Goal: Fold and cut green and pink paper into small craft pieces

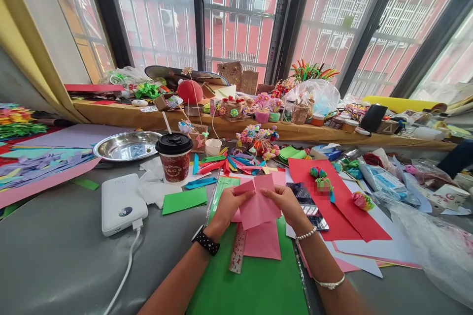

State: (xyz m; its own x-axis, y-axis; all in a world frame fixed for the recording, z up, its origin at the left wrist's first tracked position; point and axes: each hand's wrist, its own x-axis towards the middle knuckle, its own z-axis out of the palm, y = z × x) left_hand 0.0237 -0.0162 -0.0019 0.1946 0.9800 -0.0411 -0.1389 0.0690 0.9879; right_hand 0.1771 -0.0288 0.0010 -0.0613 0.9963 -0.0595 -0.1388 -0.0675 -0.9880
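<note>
Pink paper [260, 209] is gripped in both hands, held up over a green sheet [254, 288] on the counter [55, 261]. Left edge is pinched by the left hand [228, 205], thumb on top; right edge is pinched by the right hand [288, 203], same way. Creases are seen in the paper. A second pink sheet [263, 243] is laid flat below, partly covered by the held one. A patterned ruler [237, 251] is placed along its left side, also on the green sheet. A phone [312, 209] is parked just beside the right hand, next to red paper [342, 206]. To the left, a green paper piece [185, 201], a lidded cup [174, 160] and a white power bank [120, 197], cable plugged in, are set down.
</note>
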